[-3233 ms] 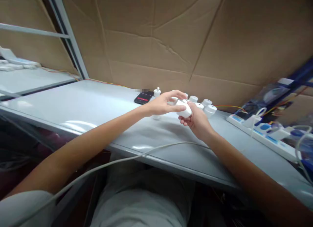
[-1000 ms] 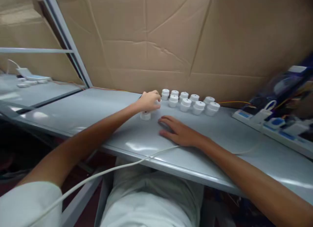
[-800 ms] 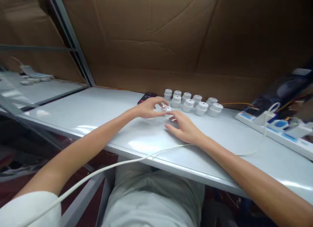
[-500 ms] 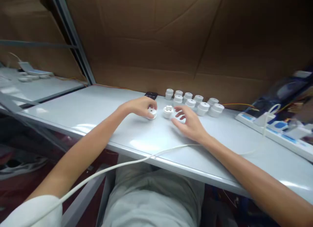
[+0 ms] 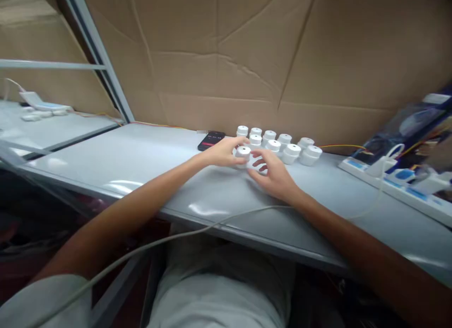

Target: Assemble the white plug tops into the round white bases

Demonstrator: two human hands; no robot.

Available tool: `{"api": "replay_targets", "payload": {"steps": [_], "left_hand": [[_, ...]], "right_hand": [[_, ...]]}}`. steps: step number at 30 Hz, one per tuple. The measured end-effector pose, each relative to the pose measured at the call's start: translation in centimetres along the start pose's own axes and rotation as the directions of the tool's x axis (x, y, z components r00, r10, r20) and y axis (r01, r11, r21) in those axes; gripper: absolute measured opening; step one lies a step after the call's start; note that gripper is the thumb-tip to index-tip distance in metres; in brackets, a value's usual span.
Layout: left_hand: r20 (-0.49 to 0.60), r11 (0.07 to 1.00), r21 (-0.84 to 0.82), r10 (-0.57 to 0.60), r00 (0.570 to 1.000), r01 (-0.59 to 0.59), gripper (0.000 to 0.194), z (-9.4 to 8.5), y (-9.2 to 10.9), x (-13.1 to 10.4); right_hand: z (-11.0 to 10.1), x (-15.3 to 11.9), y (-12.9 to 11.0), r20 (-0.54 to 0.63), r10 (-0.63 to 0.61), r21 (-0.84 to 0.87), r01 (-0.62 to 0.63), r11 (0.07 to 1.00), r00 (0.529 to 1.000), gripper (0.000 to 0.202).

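A white round unit (image 5: 243, 153), its smooth cap with a small dark mark on top, stands upright on the pale work surface (image 5: 169, 149). From the left, my left hand (image 5: 225, 152) grips it between thumb and fingers. My right hand (image 5: 271, 173) is just to its right, fingers curved and apart, holding nothing. Several similar white units (image 5: 291, 153) stand in two rows behind and to the right of my hands. A dark phone (image 5: 211, 140) with a lit display lies behind my left hand.
A white power strip (image 5: 416, 192) with plugs lies at the right. A white cable (image 5: 226, 220) crosses the front edge. Brown cardboard (image 5: 219, 74) stands behind, and a metal post (image 5: 102, 55) rises at the left. More white pieces (image 5: 44, 114) lie far left.
My left hand has moved right with the white cap, which now sits on the white base that stood between my hands. More of the phone shows. My right hand has barely moved.
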State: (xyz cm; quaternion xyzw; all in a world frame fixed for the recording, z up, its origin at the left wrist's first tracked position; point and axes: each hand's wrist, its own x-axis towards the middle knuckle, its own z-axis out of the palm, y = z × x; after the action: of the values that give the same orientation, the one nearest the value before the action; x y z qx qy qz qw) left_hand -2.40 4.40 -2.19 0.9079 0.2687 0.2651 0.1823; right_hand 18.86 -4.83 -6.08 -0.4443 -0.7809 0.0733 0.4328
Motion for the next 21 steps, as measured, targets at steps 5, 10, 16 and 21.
{"api": "replay_targets", "payload": {"steps": [5, 10, 16, 21], "left_hand": [[0.056, 0.993, -0.110, -0.030, 0.998, 0.036, 0.069, 1.3, -0.5, -0.6], [0.084, 0.993, -0.118, 0.002, 0.996, 0.008, 0.061, 1.1, 1.5, -1.1], [-0.013, 0.907, -0.389, -0.177, 0.984, 0.158, 0.059, -0.4, 2.5, -1.6], [0.045, 0.744, -0.630, -0.250, 0.967, 0.222, 0.050, -0.6, 2.8, -1.7]], "right_hand": [[-0.1, 0.1, 0.0, 0.048, -0.043, 0.026, 0.042, 0.999, 0.998, 0.059], [-1.0, 0.7, -0.7, 0.011, 0.077, -0.004, -0.077, 0.997, 0.997, 0.037], [-2.6, 1.2, -0.3, 0.098, 0.313, 0.323, -0.328, 0.888, 0.945, 0.054], [-2.8, 1.0, -0.5, 0.085, 0.199, 0.380, -0.217, 0.899, 0.976, 0.053]]}}
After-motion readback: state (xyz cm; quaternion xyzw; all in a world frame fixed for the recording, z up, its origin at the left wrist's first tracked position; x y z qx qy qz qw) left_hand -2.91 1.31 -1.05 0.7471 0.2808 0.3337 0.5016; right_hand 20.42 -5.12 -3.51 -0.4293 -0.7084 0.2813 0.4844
